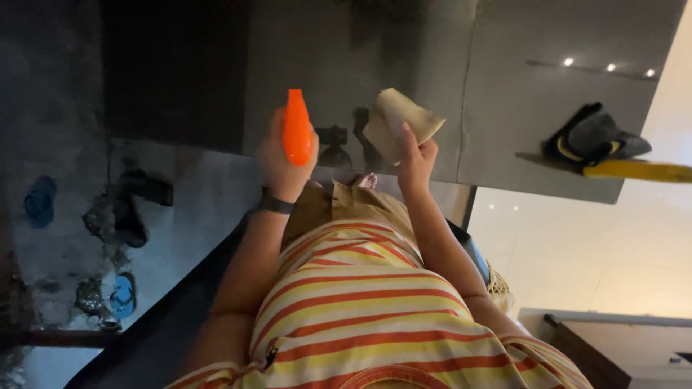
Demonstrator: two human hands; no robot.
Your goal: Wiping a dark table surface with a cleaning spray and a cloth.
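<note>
My left hand (277, 162) is closed around an orange spray bottle (296, 133), held out in front of my body; a black band sits on that wrist. My right hand (416, 160) grips a folded beige cloth (398, 122), thumb pressed on its face. The two hands are level, a short gap apart, the cloth just right of the bottle. Below them my striped yellow and red shirt (360, 302) fills the lower middle. A bare foot (367, 180) shows between my arms on a glossy dark grey surface (504, 94).
A black and yellow item (595, 137) with a yellow bar (638, 171) lies at the right. Blue slippers (40, 198) and dark shoes (133, 209) sit on rough ground at the left. A wooden furniture edge (613, 346) is at lower right.
</note>
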